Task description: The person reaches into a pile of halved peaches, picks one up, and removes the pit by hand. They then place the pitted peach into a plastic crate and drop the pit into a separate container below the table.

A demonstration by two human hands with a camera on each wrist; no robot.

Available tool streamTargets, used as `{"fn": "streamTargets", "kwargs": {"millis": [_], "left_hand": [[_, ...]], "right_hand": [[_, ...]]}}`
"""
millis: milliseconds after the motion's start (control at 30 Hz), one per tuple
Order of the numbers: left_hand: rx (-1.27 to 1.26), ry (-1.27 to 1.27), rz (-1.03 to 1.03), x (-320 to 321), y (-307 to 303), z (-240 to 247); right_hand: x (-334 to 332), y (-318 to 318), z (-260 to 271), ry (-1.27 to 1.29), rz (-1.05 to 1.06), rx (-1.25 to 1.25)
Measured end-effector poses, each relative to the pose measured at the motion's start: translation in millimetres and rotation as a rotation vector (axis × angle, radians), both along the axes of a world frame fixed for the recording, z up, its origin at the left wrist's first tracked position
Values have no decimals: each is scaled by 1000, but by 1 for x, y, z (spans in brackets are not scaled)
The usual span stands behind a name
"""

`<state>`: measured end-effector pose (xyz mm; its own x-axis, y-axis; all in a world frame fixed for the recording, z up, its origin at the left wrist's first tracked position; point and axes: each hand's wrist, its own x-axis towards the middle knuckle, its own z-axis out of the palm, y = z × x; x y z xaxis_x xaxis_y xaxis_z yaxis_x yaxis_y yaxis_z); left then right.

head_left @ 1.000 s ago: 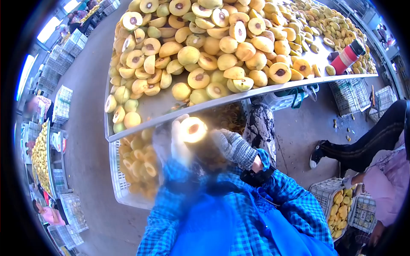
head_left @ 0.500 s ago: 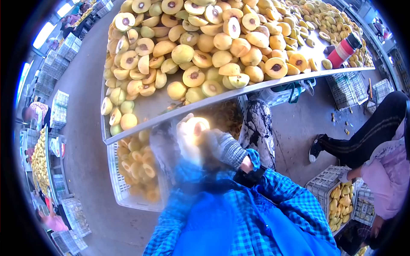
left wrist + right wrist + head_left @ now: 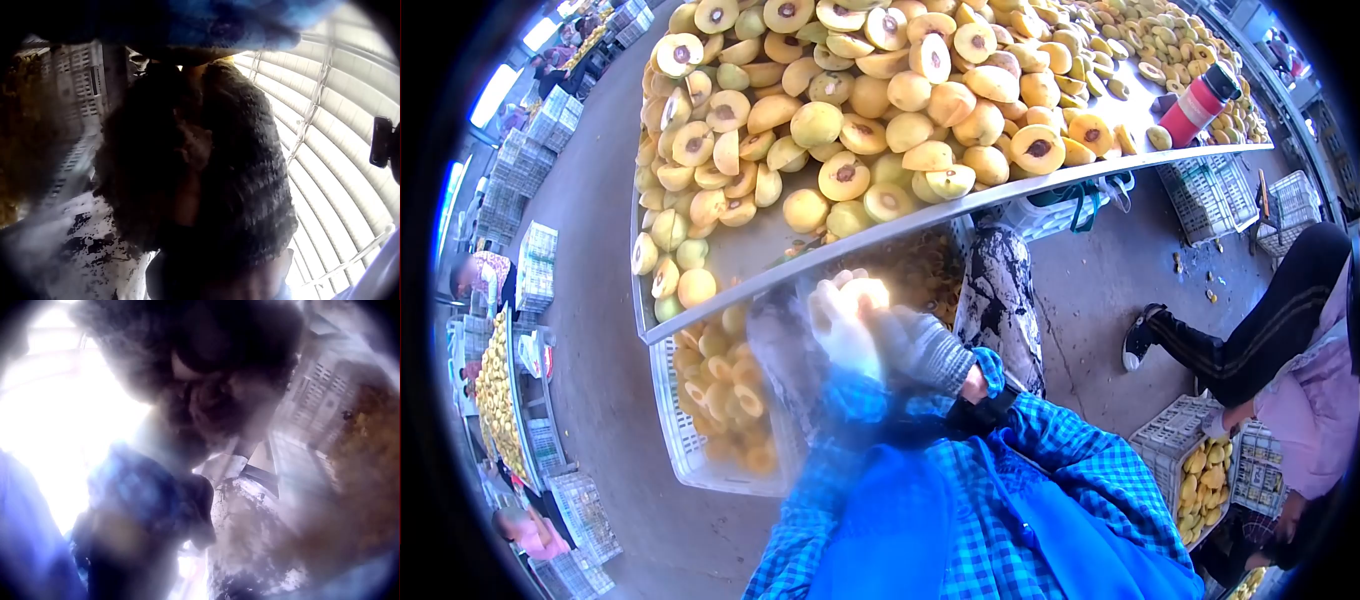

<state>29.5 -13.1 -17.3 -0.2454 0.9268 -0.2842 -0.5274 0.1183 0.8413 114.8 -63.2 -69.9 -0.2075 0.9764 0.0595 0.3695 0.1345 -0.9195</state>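
Note:
My left hand, in a pale glove, holds a halved yellow peach just below the table's near edge. Glare washes out much of that peach half. My right hand, in a grey knit glove, is up against the peach half with its fingers bent toward it. What its fingers hold, if anything, I cannot tell. Both wrist views show the gloves dark and blurred, with the peach hidden. Ahead, a heap of peach halves, several with brown pit hollows facing up, covers the metal table.
Below the table at left stands a white crate of peach halves. A red bottle lies at the table's right. On the right, another person's leg reaches over the floor, near a crate of yellow fruit.
My right hand has moved left onto the peach half, and the two hands now meet. The left hand has turned the peach, so its cut face shows less. The head view has shifted slightly.

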Motion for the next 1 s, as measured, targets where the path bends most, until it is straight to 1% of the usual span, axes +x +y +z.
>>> {"fn": "streamTargets", "kwargs": {"millis": [67, 100, 133, 167, 233, 300, 367, 400, 433, 467, 533, 567, 600, 633, 667, 767, 867, 900, 933, 1000], "left_hand": [[-18, -20, 3, 4, -2, 8], [-40, -34, 14, 8, -3, 13], [-61, -48, 24, 9, -4, 14], [-17, -3, -5, 9, -4, 11], [70, 86, -63, 8, -6, 0], [86, 70, -115, 6, -6, -1], [98, 41, -181, 3, -6, 1], [99, 20, -221, 2, -6, 4], [100, -1, -262, 0, -6, 6], [135, 37, -303, -1, -6, 6], [197, 113, -385, -4, -5, 5], [196, 145, -424, -6, -5, 5], [197, 177, -462, -8, -5, 7], [201, 209, -499, -9, -5, 8], [202, 217, -517, -11, -5, 8], [257, 341, -642, -15, -6, 7], [170, 333, -728, -19, -7, 18], [148, 334, -754, -20, -5, 22], [223, 235, -734, -21, -3, 18], [146, 27, -589, -21, -9, 28]], "right_hand": [[-1, -4, 2, 317, -24, -229], [1, -8, 23, 416, -65, -227], [2, -9, 27, 447, -78, -185], [4, -11, 31, 476, -91, -142], [8, -13, 21, 394, -60, 19], [11, -14, 14, 302, -15, 148], [15, -15, 12, 316, 50, -3], [19, -15, 12, 373, 92, -221], [22, -14, 9, 338, 125, -163], [26, -13, 7, 303, 156, -105], [31, -9, 0, 41, 191, 553], [35, -11, 1, 154, 201, 350], [40, -14, 14, 264, 212, 149], [45, -13, 30, 472, 272, -213], [49, -12, 46, 660, 238, -578], [51, -9, 24, 621, 299, -650], [57, -7, 64, 654, 351, -726], [54, -7, 69, 613, 333, -538], [48, -10, 73, 569, 319, -348], [33, -20, 76, 479, 296, 33]]}}
